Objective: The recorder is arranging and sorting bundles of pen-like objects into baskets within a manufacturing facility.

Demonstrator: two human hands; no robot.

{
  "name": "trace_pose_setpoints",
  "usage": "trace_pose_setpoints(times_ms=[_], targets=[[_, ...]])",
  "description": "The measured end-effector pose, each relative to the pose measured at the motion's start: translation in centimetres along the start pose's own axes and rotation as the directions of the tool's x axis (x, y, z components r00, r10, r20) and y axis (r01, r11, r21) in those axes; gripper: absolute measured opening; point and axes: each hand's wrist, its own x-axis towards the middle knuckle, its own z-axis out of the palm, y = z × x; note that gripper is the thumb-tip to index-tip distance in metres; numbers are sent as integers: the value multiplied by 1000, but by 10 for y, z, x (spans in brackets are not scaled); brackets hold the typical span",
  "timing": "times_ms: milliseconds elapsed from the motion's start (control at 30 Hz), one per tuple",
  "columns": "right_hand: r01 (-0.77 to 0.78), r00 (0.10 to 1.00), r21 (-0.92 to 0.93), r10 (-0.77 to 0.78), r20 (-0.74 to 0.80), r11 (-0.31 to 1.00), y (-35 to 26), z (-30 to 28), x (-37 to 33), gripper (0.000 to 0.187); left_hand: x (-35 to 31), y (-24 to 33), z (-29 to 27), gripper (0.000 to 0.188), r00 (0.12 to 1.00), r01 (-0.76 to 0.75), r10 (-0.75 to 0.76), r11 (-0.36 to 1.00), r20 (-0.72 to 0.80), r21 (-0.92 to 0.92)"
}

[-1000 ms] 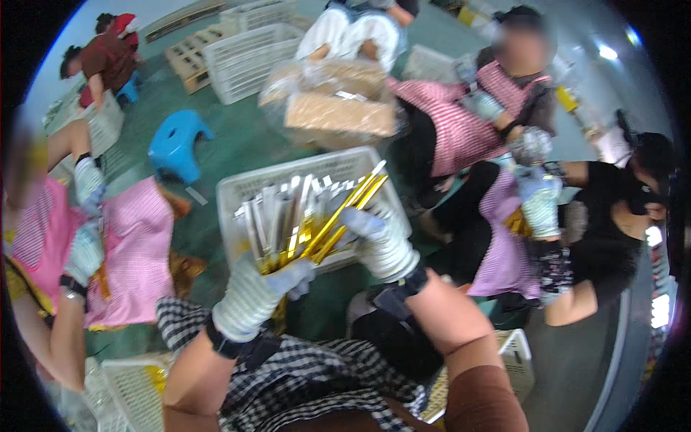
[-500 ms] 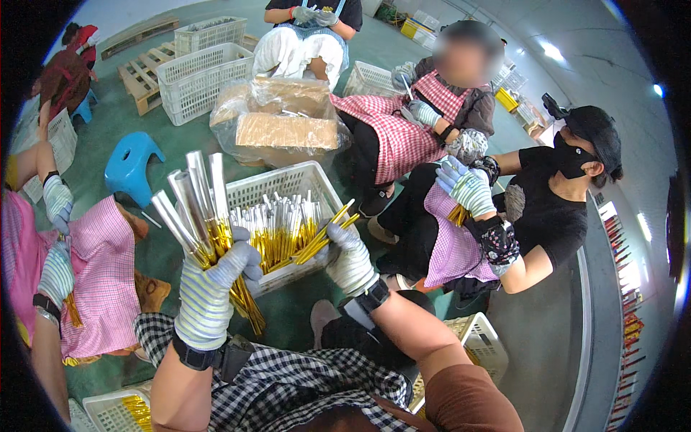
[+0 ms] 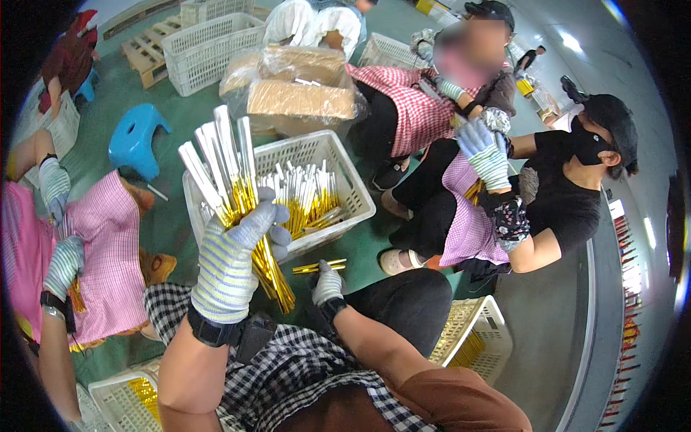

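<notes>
My left hand [image 3: 229, 268], in a striped knit glove, is closed around a bundle of foil sticks [image 3: 229, 162]. Their wide silver ends fan upward, and the thin gold ends [image 3: 275, 282] stick out below the fist. Lower and to the right, my right hand [image 3: 328, 284] pinches a few thin gold foil sticks [image 3: 306, 269] that lie crosswise in its fingers. Beyond both hands stands a white plastic crate [image 3: 349, 227], partly hidden by the left hand and its bundle. It holds many more silver-and-gold sticks [image 3: 309, 191], mostly upright.
Co-workers sit close by on the left and right. A blue stool [image 3: 135, 140] and a plastic-wrapped cardboard box [image 3: 302, 99] stand farther off. White crates with gold sticks are beside me at lower left [image 3: 119, 396] and lower right [image 3: 493, 327].
My right hand has dropped from above the crate's near edge to in front of it, still with gold sticks. My left hand and its bundle sit slightly farther right. The view has shifted.
</notes>
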Motion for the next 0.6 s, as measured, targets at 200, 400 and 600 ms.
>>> trace_pose_setpoints(times_ms=[200,400,600], targets=[[64,997,-551,-71,9,832,81,-12,119,27,10,8,-5,27,998,1,-5,999,-68,-53],[454,788,-709,-128,602,-540,90,-8,150,21,25,5,-14,29,986,-41,47,998,-157,44],[532,812,-700,53,581,-476,80,0,166,66,45,-13,-29,43,977,-20,105,910,-183,414]])
